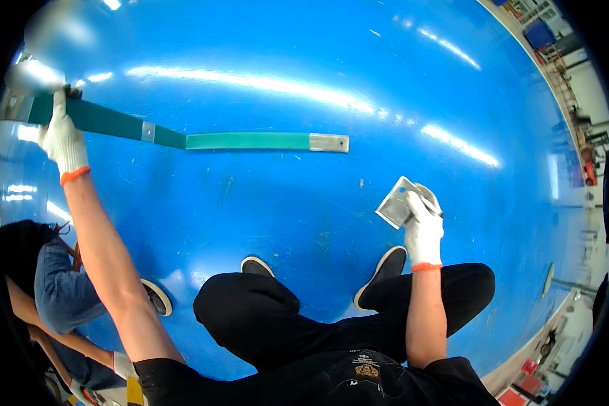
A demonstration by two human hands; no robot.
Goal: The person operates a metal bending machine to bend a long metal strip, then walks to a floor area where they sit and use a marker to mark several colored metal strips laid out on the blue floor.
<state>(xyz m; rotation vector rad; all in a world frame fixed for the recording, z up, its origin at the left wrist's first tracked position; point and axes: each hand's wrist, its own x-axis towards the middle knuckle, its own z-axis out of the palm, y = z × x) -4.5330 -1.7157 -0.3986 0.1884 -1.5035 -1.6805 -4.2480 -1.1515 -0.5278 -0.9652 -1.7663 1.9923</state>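
Observation:
My left hand (63, 141), in a white glove with an orange cuff, reaches far out to the left. Its fingers are closed round a long flat green bar (250, 141). The bar runs to the right with a bend partway, a bare silver band near that bend and a bare silver end with a small hole. In front of my right knee, my right hand (425, 230), gloved the same way, grips a silver metal plate (394, 203) with a hole near one corner. Something rounded and greyish shows behind those fingers; I cannot make out its kind.
The shiny blue floor (304, 203) reflects strips of light. A person in blue jeans (66, 287) crouches close on my left, with a white-gloved hand (124, 365) low down. My shoes (386, 274) stand before me. Shelves and equipment (582, 101) line the right side.

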